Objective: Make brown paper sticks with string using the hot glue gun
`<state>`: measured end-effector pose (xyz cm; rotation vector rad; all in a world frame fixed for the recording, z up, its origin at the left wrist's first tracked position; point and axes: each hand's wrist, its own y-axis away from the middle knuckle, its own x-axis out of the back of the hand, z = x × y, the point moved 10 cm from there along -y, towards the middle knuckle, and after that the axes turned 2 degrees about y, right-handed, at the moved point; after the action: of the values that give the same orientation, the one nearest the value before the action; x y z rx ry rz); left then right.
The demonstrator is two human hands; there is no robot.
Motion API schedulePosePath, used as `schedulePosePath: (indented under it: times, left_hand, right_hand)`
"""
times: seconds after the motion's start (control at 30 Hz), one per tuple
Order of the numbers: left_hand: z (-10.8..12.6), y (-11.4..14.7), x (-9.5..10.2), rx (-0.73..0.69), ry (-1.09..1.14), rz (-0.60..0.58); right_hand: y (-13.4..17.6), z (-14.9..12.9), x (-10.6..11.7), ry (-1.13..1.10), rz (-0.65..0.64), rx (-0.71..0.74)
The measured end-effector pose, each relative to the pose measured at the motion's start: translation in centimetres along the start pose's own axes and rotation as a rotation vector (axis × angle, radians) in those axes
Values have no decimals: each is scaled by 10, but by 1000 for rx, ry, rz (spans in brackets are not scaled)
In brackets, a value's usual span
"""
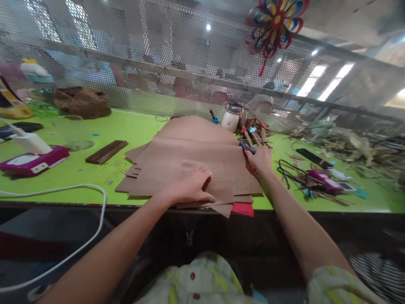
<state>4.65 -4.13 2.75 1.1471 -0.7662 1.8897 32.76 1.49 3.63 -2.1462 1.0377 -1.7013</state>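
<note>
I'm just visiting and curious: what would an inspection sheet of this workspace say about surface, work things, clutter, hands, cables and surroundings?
Surface: green tabletop, strewn with things on both sides.
Job's things: stacked brown paper sheets, edges uneven, a corner jutting past the front edge; red paper beneath.
Clutter: brown strips and purple power strip at left; white jar behind; dried scraps at right.
Hands: left hand on the sheets, thumb and fingers apart; right hand at a blue-handled tool, grip unclear.
Cables: white cable over the front edge; black cord at right.
Surroundings: perforated screen behind; flower-shaped decoration hanging.
</note>
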Motion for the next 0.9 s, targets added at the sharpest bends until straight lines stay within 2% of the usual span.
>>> schedulePosePath:
  times: [0.1,0.17,0.23,0.33,0.4,0.5,0.57,0.67,0.73,0.8,0.9]
  left_hand:
    - [-6,-5,3,22,81,4]
    - [-11,-8,4,31,173,-16]
    - [-12,-9,6,25,274,-25]
    - [-12,-9,12,10,373,3]
    - [-15,-8,14,21,370,35]
    - [-19,-8,16,32,350,66]
    - [-22,-8,18,41,376,81]
    - [-23,-1,20,73,399,103]
    - [-17,8,18,71,344,87]
    - [-2,18,10,6,213,39]
    - [20,29,-6,-113,-58,-30]
  right_hand:
    - [3,-18,25,-155,123,-2]
    - [8,-43,36,-329,69,76]
    - [21,-76,42,-519,-96,173]
    - [65,-130,32,-767,-560,287]
    - [98,-152,22,-791,-789,317]
    - [124,-158,4,-793,-917,261]
    - [122,-147,-1,-870,-883,182]
    - [98,-104,13,-1013,-688,31]
    - [79,-52,33,-1093,-489,-138]
    - [72,11,56,-1143,-283,-315]
    - [90,100,83,-1132,-82,-528]
